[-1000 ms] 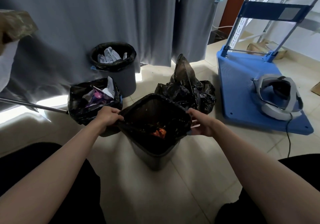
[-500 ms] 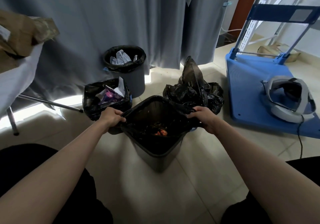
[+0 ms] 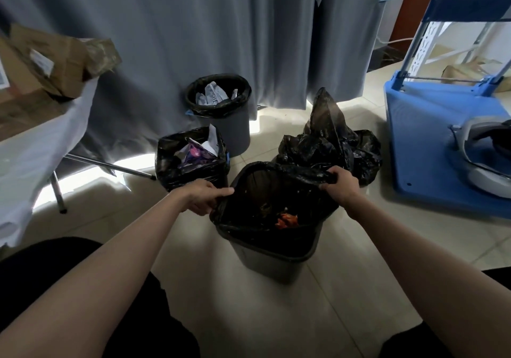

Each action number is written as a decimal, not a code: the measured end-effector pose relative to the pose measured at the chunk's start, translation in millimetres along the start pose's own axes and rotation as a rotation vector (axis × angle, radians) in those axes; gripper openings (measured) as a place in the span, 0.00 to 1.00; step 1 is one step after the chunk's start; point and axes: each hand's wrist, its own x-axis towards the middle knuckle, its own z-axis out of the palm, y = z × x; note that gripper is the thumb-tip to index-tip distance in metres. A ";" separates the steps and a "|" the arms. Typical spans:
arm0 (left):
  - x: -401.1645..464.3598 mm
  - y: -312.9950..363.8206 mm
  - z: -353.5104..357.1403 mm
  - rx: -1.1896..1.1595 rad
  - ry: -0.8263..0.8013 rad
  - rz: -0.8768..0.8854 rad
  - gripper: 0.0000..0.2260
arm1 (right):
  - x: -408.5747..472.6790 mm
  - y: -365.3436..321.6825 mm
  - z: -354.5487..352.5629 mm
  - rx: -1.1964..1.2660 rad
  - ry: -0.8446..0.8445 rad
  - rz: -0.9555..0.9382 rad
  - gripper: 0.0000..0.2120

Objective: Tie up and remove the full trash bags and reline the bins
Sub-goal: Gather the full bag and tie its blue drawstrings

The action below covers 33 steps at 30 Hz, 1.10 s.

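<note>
Bare floor (image 3: 345,288) nearside; bagged bins (image 3: 193,161) crowd behind.

My fingertips hide inside the bag's (image 3: 276,192) folded rim; the headset (image 3: 481,161) on the blue cart (image 3: 420,142) is cropped.

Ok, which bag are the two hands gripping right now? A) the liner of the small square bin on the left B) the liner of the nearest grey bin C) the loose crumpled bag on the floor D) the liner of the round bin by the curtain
B: the left hand and the right hand each pinch an edge of the black liner at the rim of the nearest grey bin.
</note>
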 end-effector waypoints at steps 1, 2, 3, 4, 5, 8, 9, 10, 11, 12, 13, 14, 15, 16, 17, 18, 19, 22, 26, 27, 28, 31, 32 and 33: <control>6.0 4.5 -0.5 -0.031 0.032 0.026 0.22 | 0.4 -1.8 1.1 -0.018 0.019 -0.033 0.09; 12.6 10.1 0.1 -0.069 0.048 0.044 0.21 | 1.3 -2.9 2.4 -0.024 0.027 -0.059 0.09; 19.2 16.4 1.0 -0.111 0.055 0.056 0.20 | 2.7 -3.6 3.9 -0.025 0.032 -0.071 0.09; 25.4 23.2 1.9 -0.150 0.054 0.064 0.20 | 5.0 -3.3 5.9 -0.024 0.038 -0.084 0.09; 31.3 29.9 2.5 -0.189 0.046 0.074 0.20 | 7.5 -2.8 7.6 -0.029 0.047 -0.092 0.09; 46.6 45.4 5.7 -0.265 0.011 0.092 0.17 | 14.7 -2.8 11.6 -0.009 0.060 -0.107 0.09; 52.2 48.1 7.7 -0.283 -0.002 0.093 0.16 | 16.2 -2.3 12.1 0.002 0.054 -0.110 0.09; 57.7 50.4 9.6 -0.289 -0.018 0.090 0.16 | 17.2 -2.1 11.9 0.009 0.047 -0.113 0.08; 63.8 52.2 10.8 -0.282 -0.038 0.087 0.16 | 17.7 -1.9 11.2 0.014 0.041 -0.117 0.08; 67.6 53.5 11.8 -0.269 -0.059 0.085 0.16 | 17.8 -1.2 10.5 0.020 0.037 -0.122 0.08; 72.0 53.5 11.6 -0.259 -0.075 0.085 0.16 | 18.3 -0.5 9.9 0.030 0.034 -0.128 0.08; 74.5 53.6 10.7 -0.257 -0.094 0.080 0.16 | 18.9 0.4 9.6 0.040 0.032 -0.130 0.08; 77.4 53.1 9.3 -0.262 -0.118 0.078 0.17 | 19.3 0.8 9.2 0.048 0.032 -0.131 0.08; 79.1 52.9 7.8 -0.274 -0.141 0.081 0.18 | 20.0 0.9 9.1 0.050 0.035 -0.133 0.08; 80.9 51.7 7.1 -0.290 -0.159 0.084 0.17 | 20.3 0.8 9.1 0.050 0.037 -0.139 0.08; 81.1 51.0 6.5 -0.309 -0.171 0.086 0.16 | 20.4 0.5 9.5 0.050 0.038 -0.145 0.09; 81.3 50.5 5.8 -0.344 -0.176 0.088 0.15 | 20.6 -0.2 10.4 0.051 0.038 -0.149 0.09; 80.5 48.9 3.8 -0.420 -0.182 0.096 0.08 | 19.9 -3.5 13.0 0.036 0.040 -0.161 0.09; 81.4 48.5 -1.1 -0.488 -0.159 0.111 0.05 | 20.0 -4.8 15.1 0.040 0.031 -0.176 0.08; 83.6 48.1 -1.9 -0.503 -0.169 0.115 0.05 | 20.1 -4.7 15.4 0.040 0.035 -0.182 0.08; 85.2 47.7 -2.3 -0.503 -0.189 0.116 0.05 | 19.9 -4.9 15.6 0.041 0.039 -0.189 0.08; 87.1 47.2 -0.4 -0.443 -0.259 0.134 0.08 | 20.2 -4.8 15.5 0.037 0.039 -0.195 0.07; 85.9 47.2 0.3 -0.428 -0.276 0.141 0.10 | 20.2 -4.5 15.5 0.036 0.036 -0.195 0.06; 86.1 46.5 -0.2 -0.419 -0.290 0.146 0.11 | 20.4 -4.4 15.6 0.035 0.033 -0.197 0.06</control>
